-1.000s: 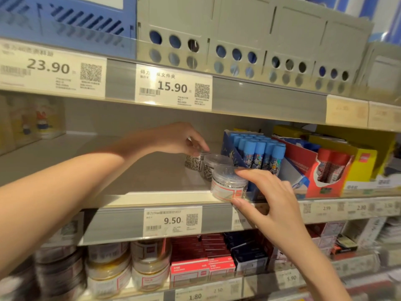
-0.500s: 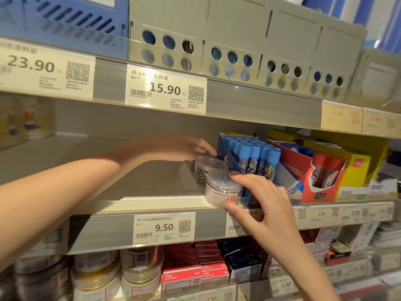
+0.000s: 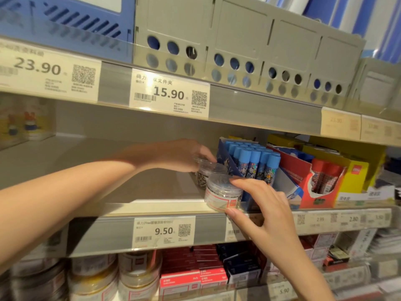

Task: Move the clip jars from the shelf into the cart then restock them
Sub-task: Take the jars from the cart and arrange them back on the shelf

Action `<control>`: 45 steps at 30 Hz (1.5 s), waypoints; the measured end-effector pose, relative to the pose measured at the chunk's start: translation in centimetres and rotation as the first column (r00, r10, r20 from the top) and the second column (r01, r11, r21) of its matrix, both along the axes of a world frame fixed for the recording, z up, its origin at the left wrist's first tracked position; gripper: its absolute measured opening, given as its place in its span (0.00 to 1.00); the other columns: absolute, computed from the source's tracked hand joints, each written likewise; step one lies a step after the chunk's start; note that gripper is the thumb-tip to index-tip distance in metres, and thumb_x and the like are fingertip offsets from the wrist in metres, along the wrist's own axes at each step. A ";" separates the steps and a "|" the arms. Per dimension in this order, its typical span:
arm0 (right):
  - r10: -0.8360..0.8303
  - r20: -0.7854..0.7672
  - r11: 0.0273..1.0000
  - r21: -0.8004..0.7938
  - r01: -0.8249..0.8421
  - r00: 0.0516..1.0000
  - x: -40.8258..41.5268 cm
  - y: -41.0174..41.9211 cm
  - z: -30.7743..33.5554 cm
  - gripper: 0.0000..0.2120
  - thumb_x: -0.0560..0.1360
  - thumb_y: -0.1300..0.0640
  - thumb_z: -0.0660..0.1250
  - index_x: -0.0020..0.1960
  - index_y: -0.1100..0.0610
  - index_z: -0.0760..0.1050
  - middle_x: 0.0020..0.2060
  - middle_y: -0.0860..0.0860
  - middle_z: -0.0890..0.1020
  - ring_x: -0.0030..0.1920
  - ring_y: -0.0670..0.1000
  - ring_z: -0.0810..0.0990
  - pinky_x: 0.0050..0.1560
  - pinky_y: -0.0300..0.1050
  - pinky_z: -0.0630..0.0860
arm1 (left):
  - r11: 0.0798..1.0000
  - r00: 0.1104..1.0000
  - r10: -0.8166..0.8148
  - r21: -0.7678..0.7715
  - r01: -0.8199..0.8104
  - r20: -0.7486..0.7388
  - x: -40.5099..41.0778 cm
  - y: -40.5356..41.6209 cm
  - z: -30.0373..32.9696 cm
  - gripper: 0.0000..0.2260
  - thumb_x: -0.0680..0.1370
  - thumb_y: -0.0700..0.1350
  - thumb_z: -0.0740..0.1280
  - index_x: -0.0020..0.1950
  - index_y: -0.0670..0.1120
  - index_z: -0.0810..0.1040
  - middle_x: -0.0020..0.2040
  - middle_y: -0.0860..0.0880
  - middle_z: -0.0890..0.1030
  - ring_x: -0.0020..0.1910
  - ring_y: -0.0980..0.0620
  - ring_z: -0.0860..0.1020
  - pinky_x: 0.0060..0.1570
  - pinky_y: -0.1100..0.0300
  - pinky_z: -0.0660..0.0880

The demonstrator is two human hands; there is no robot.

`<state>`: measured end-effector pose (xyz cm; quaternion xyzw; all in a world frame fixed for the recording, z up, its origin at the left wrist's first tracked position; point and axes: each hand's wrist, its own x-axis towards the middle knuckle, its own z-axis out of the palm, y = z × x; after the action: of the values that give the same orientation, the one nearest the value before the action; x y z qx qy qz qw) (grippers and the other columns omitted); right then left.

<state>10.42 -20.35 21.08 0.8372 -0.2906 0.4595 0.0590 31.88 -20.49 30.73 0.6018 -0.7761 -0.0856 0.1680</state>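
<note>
Since the earlier frames, little displacement was recorded: the left hand [image 3: 173, 155] had been carried slightly deeper along the shelf [image 3: 152, 208] toward the rear jars, while the right hand [image 3: 260, 205] was found in nearly the same place at the front jar.

Three clear clip jars were noted in a row running front to back on the middle shelf, just left of a blue box of glue sticks [image 3: 251, 161]. The front jar [image 3: 223, 195], clear with a red and white label, was seen standing upright at the shelf's front edge. It was pinched by the right hand, with fingertips [image 3: 235, 181] laid on the lid's right rim and the thumb [image 3: 233, 212] set against the base, so that hand was closed on the jar.

The middle jar [image 3: 209, 172], filled with dark clips, was seen directly behind the front jar. The rear jar [image 3: 198, 158] was largely hidden under the left hand, whose fingers were curved over its lid; motion blur prevented a firm reading of whether it was actually gripped.

A red carton [image 3: 308, 181] and a yellow carton [image 3: 355, 174] were observed further right. A price tag marked 9.50 [image 3: 163, 232] was fixed to the shelf edge below. No cart was in view.
</note>
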 end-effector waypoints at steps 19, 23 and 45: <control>-0.140 -0.095 0.989 -0.067 0.134 0.986 0.1 1.1 -0.5 0.20 0.77 0.39 0.54 0.68 0.42 0.64 0.63 0.35 0.68 0.65 0.38 0.63 0.63 0.42 0.61 | 0.991 0.991 0.086 -0.109 -0.075 0.100 0.8 7.3 -2.1 0.19 0.81 0.53 0.55 0.72 0.66 0.60 0.72 0.61 0.64 0.68 0.59 0.66 0.63 0.67 0.61; -0.221 -0.136 0.973 -0.097 0.209 0.966 0.2 2.0 -1.0 0.25 0.79 0.41 0.52 0.74 0.46 0.57 0.71 0.41 0.64 0.73 0.42 0.57 0.72 0.47 0.50 | 0.909 0.940 0.285 -0.364 -0.202 0.189 -0.8 9.7 -3.4 0.17 0.81 0.59 0.50 0.69 0.63 0.62 0.65 0.56 0.74 0.62 0.53 0.74 0.51 0.56 0.71; -0.687 -0.451 0.645 -0.015 0.764 0.571 -12.1 9.5 -11.9 0.32 0.79 0.37 0.44 0.78 0.52 0.49 0.76 0.49 0.54 0.76 0.49 0.49 0.70 0.58 0.53 | 0.642 0.950 -0.168 -0.702 0.307 0.262 -13.9 8.2 -16.8 0.22 0.76 0.46 0.56 0.69 0.44 0.72 0.70 0.39 0.69 0.71 0.39 0.65 0.68 0.39 0.59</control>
<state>-1.65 -10.87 9.18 0.7217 -0.6300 0.1759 0.2267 17.98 -12.25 13.92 0.3805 -0.8282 0.2646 0.3151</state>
